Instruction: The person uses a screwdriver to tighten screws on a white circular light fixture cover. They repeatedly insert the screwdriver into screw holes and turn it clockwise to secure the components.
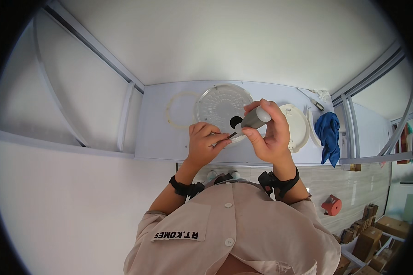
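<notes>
My right hand [273, 135] is wrapped round the grey handle of a screwdriver [254, 120], its shaft slanting down to the left. At the shaft's lower end, my left hand [205, 144] is closed in a pinch. Whether its fingertips hold the shaft itself or something small there is hard to see. Beneath both hands lies a round translucent dish [222, 98] with a ribbed pattern. A black round spot [236, 122] shows on it, close to the shaft. To the right of my right hand lies a round cream-white cover [296, 126], partly hidden by that hand.
A thin cream ring [169, 106] lies left of the dish on the white table [153, 142]. At the right are a second screwdriver [315, 104], a curved white strip [314, 130] and a blue cloth [328, 133] over the edge. A red stool [332, 205] and cardboard boxes [368, 243] stand below.
</notes>
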### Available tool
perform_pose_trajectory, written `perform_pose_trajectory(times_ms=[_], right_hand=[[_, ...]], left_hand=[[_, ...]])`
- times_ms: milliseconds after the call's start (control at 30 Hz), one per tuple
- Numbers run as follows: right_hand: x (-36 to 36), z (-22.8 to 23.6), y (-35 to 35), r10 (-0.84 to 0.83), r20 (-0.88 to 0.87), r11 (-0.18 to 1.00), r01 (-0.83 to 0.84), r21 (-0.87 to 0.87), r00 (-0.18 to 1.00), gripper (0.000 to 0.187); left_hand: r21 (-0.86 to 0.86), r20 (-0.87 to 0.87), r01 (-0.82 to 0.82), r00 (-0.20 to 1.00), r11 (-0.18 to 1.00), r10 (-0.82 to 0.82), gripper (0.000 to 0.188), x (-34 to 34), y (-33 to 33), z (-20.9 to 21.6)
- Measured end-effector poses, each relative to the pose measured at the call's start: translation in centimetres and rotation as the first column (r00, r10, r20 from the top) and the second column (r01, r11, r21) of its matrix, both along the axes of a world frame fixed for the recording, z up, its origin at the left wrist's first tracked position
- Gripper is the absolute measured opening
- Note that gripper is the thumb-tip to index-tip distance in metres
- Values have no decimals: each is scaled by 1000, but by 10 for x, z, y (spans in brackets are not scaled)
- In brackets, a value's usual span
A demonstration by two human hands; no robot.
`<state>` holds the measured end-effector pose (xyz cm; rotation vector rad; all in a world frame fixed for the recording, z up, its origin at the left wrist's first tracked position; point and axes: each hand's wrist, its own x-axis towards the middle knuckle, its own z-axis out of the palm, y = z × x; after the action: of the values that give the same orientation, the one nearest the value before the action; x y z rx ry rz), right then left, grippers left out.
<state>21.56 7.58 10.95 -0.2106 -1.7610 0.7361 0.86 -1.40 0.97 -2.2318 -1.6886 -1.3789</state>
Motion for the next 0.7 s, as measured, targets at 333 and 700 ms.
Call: perform_pose_trajectory(times_ms=[333, 700], right_hand=[[0, 8, 2, 31, 75, 995, -38, 92, 997, 70], [-7, 32, -13, 57, 277, 998, -64, 16, 959, 61]], left_hand=[[15, 5, -3, 1000, 1000, 3, 19, 0, 2, -1], [23, -11, -19, 1000, 1000, 19, 17, 0, 1, -4]])
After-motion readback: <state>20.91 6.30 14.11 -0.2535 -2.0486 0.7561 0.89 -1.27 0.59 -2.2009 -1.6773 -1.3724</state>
